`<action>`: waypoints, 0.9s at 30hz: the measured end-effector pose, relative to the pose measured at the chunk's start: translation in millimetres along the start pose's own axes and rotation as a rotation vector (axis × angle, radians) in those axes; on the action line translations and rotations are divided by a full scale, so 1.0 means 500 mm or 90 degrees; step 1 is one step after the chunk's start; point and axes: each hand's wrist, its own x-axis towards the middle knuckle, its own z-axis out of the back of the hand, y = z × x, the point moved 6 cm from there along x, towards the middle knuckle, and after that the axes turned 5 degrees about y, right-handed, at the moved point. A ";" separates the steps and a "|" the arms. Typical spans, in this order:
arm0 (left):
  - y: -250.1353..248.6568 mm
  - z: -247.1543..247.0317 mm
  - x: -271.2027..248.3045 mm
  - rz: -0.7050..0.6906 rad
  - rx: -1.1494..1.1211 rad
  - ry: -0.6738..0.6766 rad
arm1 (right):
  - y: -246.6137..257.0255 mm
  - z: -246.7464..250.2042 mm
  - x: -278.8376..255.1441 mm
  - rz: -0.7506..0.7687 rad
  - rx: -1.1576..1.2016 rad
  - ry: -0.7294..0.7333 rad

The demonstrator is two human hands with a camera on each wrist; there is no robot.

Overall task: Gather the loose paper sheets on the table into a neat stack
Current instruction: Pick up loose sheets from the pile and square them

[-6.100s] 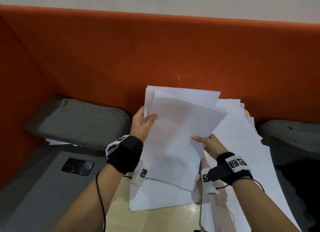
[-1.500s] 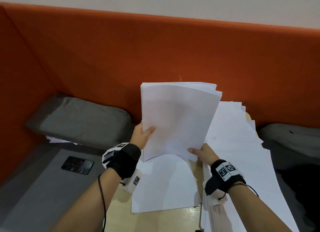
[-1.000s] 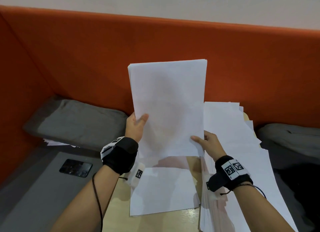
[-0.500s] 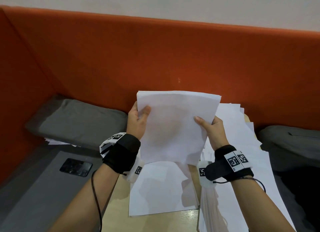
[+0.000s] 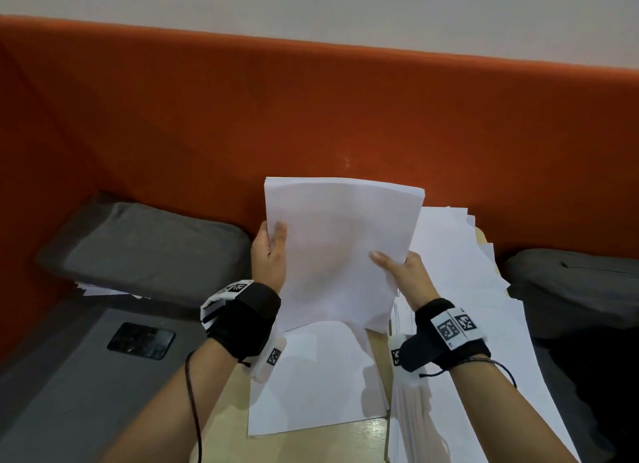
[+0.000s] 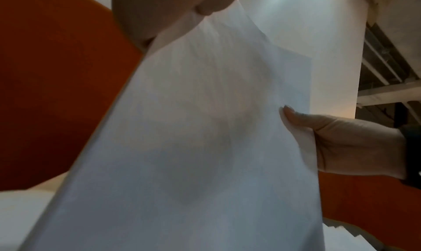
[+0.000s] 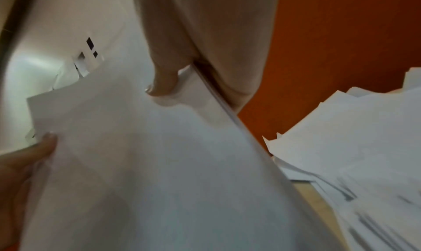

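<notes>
Plainly both hands pinch the bundle [image 5: 340, 251], left hand [image 5: 270, 251] and right hand [image 5: 403, 270] at opposite edges, above the table [image 5: 371, 431]; loosened thumbs could let sheets fan out onto the loose pile [image 5: 460, 255] beside it.

From where I stand, the fingers of both hands vanish behind the held sheaf of paper [image 5: 339, 251]; only the thumbs show in front. The sheaf hides much of the bench [image 5: 228, 424] and of the sheets under it [image 5: 318, 376]. The spread pile on the right [image 5: 484, 341] runs off the lower edge. Both wrist views are smeared. Some sheets [image 5: 100, 289] poke out from under the grey cushion [image 5: 145, 248], mostly covered.
</notes>
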 end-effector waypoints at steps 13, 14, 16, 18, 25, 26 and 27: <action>0.192 0.108 0.006 0.314 0.305 -0.060 | -0.111 0.026 -0.008 -0.170 -0.020 -0.055; 0.222 0.128 -0.007 0.387 0.400 -0.044 | -0.145 0.032 -0.015 -0.207 -0.032 -0.050; 0.253 0.150 -0.040 0.494 0.492 -0.003 | -0.220 0.046 -0.032 -0.277 -0.115 -0.032; 0.268 0.149 -0.065 0.526 0.469 0.030 | -0.274 0.061 -0.039 -0.321 -0.214 -0.016; 0.254 0.131 -0.066 0.360 0.458 0.049 | -0.290 0.067 -0.026 -0.328 -0.243 0.009; 0.257 0.126 -0.062 0.354 0.461 0.048 | -0.292 0.067 -0.026 -0.328 -0.241 0.011; 0.265 0.122 -0.058 0.368 0.474 0.051 | -0.291 0.067 -0.028 -0.328 -0.240 0.011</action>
